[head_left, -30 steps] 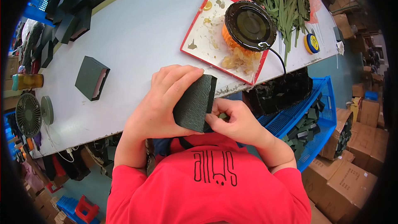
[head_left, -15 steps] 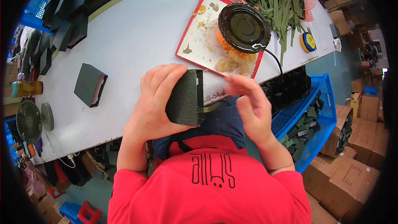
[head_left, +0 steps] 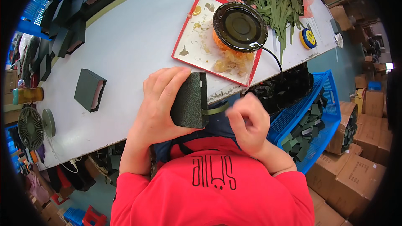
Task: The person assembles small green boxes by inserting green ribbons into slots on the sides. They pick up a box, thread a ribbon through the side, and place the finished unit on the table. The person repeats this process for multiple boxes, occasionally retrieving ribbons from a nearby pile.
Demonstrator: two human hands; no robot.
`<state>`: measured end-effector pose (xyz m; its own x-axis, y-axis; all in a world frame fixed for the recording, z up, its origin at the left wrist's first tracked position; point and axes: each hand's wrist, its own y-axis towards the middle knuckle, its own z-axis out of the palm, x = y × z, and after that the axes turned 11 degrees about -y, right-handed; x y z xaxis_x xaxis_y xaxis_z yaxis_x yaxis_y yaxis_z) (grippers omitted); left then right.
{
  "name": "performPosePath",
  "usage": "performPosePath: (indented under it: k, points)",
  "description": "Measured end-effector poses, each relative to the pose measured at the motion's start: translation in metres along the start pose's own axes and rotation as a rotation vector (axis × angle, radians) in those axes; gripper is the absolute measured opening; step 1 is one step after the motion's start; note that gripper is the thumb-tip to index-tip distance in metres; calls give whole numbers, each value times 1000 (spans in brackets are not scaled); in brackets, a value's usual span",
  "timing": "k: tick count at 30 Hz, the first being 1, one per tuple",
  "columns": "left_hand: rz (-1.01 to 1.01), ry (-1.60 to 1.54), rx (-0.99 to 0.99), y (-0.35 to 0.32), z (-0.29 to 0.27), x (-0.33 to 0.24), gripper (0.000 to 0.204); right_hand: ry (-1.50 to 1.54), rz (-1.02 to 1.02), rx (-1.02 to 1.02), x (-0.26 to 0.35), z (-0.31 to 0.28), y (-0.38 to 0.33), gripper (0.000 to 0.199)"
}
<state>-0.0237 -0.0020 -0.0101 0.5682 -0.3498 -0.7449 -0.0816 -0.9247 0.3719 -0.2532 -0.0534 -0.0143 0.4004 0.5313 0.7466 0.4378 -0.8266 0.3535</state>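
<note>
My left hand [head_left: 161, 98] is wrapped round a dark green box [head_left: 188, 98] with a textured cover, at the table's front edge. The box stands on end, its open side facing right. A green ribbon [head_left: 215, 110] comes out of that side. My right hand [head_left: 250, 121] is closed, with its curled fingers at the ribbon's free end; motion blurs the fingertips a little. On the table to the left lies another dark green box [head_left: 90, 90].
A round black glue pot [head_left: 240, 27] sits on a red-rimmed tray [head_left: 190, 50] smeared with dried glue. Cut green ribbons [head_left: 272, 4] are heaped behind it, beside a yellow-and-blue tin [head_left: 308, 38]. Stacked boxes [head_left: 75, 16], a fan [head_left: 30, 127] and a blue crate [head_left: 312, 121] surround the work area.
My right hand has gone from spread fingers to a closed grip at the ribbon's end. The ribbon now runs straighter toward it. My left hand keeps holding the box.
</note>
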Motion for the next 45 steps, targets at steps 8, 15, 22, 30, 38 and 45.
performPosePath:
  k: [8, 15, 22, 30, 38, 45]
  points:
    - [70, 1, 74, 3, 5, -1, 96, 87, 86, 404, -5, 13, 12, 11]
    - [-31, -10, -18, -1, 2, 0, 99, 336, 203, 161, -16, 3, 12, 37]
    - [13, -81, -119, -1, 4, 5, 104, 508, 425, 454, 0, -13, -22, 20]
    - [23, -165, 45, -4, 3, -3, 102, 1176, 799, 248, -1, 5, -20, 46]
    - [-101, -73, 23, -29, -17, 9, 107, 1339, 750, -287, -54, -29, -1, 25]
    - [-145, -26, 59, -32, -19, 11, 111, 1173, 647, -232, -51, -28, 12, 20]
